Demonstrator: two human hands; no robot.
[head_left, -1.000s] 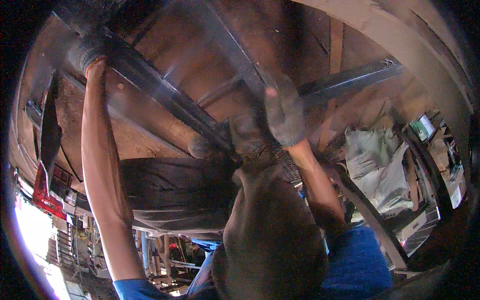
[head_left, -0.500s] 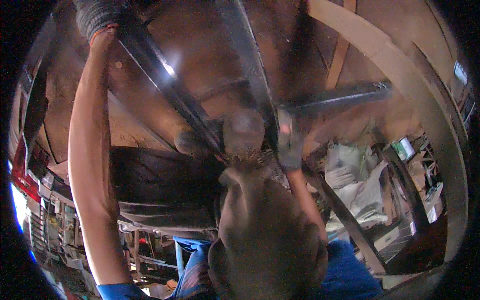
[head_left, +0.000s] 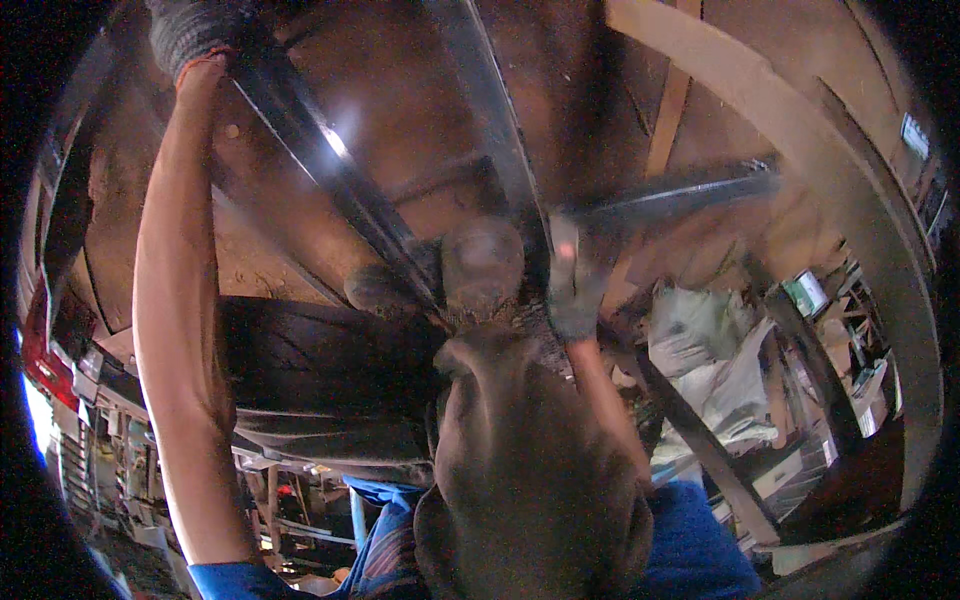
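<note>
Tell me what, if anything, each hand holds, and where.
Cannot be told: the left hand is at the shiny left bar, upper part, fingers hidden; the right hand, blurred, is beside the middle bar, lower part.

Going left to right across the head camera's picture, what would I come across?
A red object → the gloved left hand → a glinting dark bar → the gloved right hand → pale crumpled sheeting → a small pale panel.
</note>
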